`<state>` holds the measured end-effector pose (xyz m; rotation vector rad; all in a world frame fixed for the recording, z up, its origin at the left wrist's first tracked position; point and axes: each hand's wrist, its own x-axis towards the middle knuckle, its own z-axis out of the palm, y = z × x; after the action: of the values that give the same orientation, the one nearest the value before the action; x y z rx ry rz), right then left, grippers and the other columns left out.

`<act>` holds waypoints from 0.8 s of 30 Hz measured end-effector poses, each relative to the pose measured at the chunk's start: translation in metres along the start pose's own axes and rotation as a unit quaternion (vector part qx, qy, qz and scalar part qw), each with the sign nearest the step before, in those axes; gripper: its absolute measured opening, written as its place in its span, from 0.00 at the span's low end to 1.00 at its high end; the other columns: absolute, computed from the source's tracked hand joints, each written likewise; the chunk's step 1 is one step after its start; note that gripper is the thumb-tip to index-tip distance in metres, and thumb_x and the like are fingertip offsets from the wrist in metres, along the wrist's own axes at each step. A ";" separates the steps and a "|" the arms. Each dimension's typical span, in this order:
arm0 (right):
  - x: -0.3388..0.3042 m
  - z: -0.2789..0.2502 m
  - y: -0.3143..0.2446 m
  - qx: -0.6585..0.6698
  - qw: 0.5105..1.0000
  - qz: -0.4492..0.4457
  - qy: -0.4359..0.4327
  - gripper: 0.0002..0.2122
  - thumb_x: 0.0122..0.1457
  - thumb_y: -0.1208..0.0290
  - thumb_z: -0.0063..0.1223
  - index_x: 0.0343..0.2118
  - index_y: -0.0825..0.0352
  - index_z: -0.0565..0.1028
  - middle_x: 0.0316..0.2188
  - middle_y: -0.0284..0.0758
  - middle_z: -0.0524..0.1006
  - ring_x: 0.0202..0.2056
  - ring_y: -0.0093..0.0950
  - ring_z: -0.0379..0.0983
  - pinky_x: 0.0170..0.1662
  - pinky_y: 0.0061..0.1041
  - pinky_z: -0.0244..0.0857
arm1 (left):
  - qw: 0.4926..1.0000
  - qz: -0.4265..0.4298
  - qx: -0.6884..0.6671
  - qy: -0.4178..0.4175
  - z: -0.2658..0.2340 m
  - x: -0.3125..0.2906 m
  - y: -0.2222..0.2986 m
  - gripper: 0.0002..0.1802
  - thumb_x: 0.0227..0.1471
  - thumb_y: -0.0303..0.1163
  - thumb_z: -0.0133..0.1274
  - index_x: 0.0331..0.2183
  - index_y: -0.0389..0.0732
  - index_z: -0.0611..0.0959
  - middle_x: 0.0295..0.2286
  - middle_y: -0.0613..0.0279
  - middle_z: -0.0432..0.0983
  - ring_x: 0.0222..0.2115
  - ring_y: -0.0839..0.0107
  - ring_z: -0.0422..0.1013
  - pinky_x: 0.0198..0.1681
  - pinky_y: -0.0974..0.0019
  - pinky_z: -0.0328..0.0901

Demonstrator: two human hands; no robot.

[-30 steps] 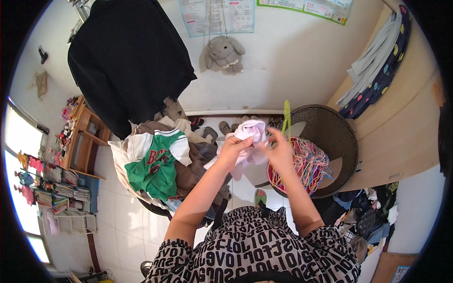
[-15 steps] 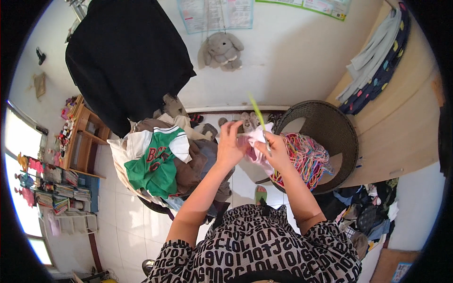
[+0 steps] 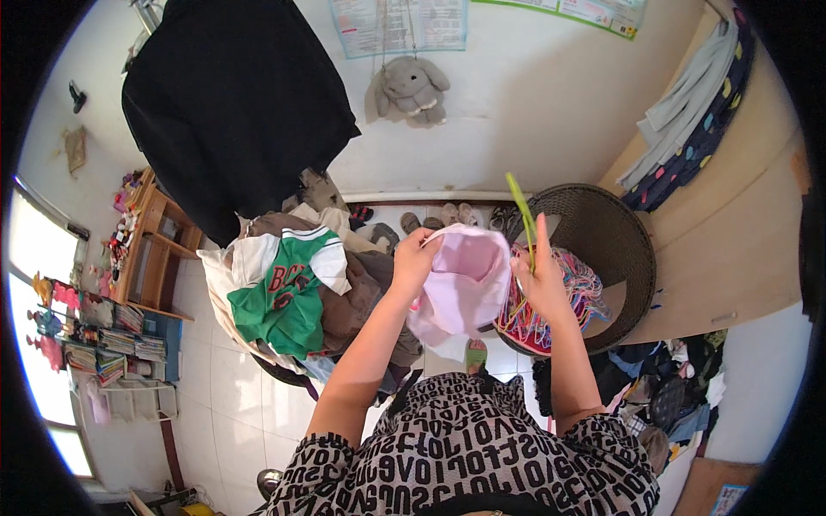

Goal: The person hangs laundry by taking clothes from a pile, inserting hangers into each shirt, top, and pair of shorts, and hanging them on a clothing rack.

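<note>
Pale pink cloth opened out beside the wicker basket

The pale pink cloth, bunched between both hands half a second ago, now hangs spread just left of the wicker basket, its opening turned upward. That seems to bring the work from untangling a wad to having a clear mouth and visible inside. The left grip is clamped on its left edge; the right grip, nearer the basket, is closed around a slim yellow-green strip, index finger raised, and whether it also touches the cloth I cannot tell.

Thin many-coloured strands fill the basket's left part. Left of the basket, a clothes pile bears a green-and-white shirt above the tiled floor; beyond it, a grey plush rabbit hangs against the wall
</note>
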<state>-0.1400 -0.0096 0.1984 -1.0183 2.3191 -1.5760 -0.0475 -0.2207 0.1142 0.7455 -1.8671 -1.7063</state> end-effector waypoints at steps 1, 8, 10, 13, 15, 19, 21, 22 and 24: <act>-0.005 -0.003 0.005 0.000 1.000 0.000 0.001 0.29 0.55 0.73 0.51 0.60 0.62 0.55 0.19 0.36 0.71 0.19 0.30 0.66 0.28 0.25 0.62 | 1.000 0.000 0.000 -0.001 0.001 0.001 0.003 0.10 0.49 0.32 0.53 0.32 0.35 0.79 0.21 0.63 0.74 0.22 0.78 0.66 0.27 0.72 0.61; -0.031 0.005 0.007 0.030 0.988 0.053 -0.143 0.13 0.59 0.69 0.48 0.44 0.69 0.74 0.21 0.34 0.75 0.24 0.18 0.66 0.29 0.20 0.62 | 0.990 0.003 0.114 0.085 0.004 -0.009 0.045 0.09 0.46 0.29 0.53 0.33 0.42 0.81 0.23 0.55 0.76 0.26 0.62 0.74 0.30 0.64 0.66; -0.028 0.028 0.004 0.038 0.989 0.040 -0.136 0.13 0.60 0.69 0.47 0.44 0.70 0.74 0.23 0.37 0.76 0.24 0.19 0.66 0.30 0.20 0.62 | 0.972 0.124 0.176 0.091 0.008 -0.012 0.035 0.09 0.46 0.28 0.52 0.33 0.42 0.81 0.24 0.56 0.76 0.26 0.61 0.74 0.30 0.65 0.66; -0.013 0.057 0.017 0.041 0.998 0.024 -0.028 0.13 0.59 0.68 0.46 0.44 0.70 0.73 0.26 0.42 0.77 0.24 0.24 0.68 0.32 0.21 0.64 | 0.935 0.225 0.265 0.068 0.013 -0.026 0.049 0.11 0.44 0.24 0.52 0.33 0.44 0.82 0.26 0.58 0.74 0.26 0.59 0.73 0.29 0.66 0.67; -0.007 0.067 0.019 0.060 0.998 0.022 -0.026 0.14 0.60 0.68 0.46 0.44 0.70 0.73 0.29 0.44 0.77 0.26 0.27 0.70 0.34 0.22 0.65 | 0.948 0.226 0.205 0.090 0.011 -0.033 0.052 0.12 0.43 0.20 0.51 0.32 0.44 0.82 0.25 0.58 0.73 0.24 0.61 0.72 0.27 0.66 0.66; -0.012 0.071 0.005 0.045 0.994 0.057 -0.076 0.15 0.62 0.68 0.43 0.47 0.70 0.72 0.38 0.38 0.77 0.39 0.22 0.70 0.44 0.20 0.62 | 0.927 0.247 0.211 0.188 -0.018 -0.027 0.053 0.13 0.41 0.18 0.51 0.31 0.44 0.83 0.21 0.59 0.70 0.18 0.63 0.69 0.23 0.67 0.64; -0.016 0.068 0.004 0.016 0.992 0.068 -0.103 0.15 0.62 0.67 0.42 0.47 0.70 0.71 0.38 0.40 0.76 0.40 0.23 0.70 0.45 0.20 0.61 | 0.916 0.247 0.216 0.230 -0.025 -0.026 0.054 0.14 0.40 0.18 0.52 0.31 0.44 0.83 0.20 0.59 0.69 0.17 0.64 0.68 0.22 0.68 0.63; -0.018 0.072 0.011 0.028 0.996 0.048 -0.075 0.15 0.62 0.67 0.42 0.47 0.70 0.71 0.39 0.39 0.76 0.40 0.23 0.70 0.45 0.20 0.62 | 0.923 0.250 0.202 0.212 -0.026 -0.026 0.055 0.14 0.40 0.18 0.52 0.31 0.43 0.83 0.19 0.59 0.69 0.18 0.66 0.67 0.22 0.69 0.62; -0.018 0.077 0.009 0.071 0.997 -0.007 0.002 0.14 0.62 0.70 0.42 0.47 0.71 0.71 0.37 0.37 0.75 0.36 0.23 0.70 0.41 0.21 0.62 | 0.915 0.287 0.239 0.156 -0.021 -0.035 0.062 0.14 0.38 0.18 0.53 0.31 0.44 0.83 0.18 0.60 0.68 0.17 0.67 0.66 0.21 0.69 0.61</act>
<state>-0.0933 -0.0557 0.1533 -0.9998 2.1707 -1.7221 -0.0115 -0.2081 0.1781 0.5220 -2.0175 -0.7295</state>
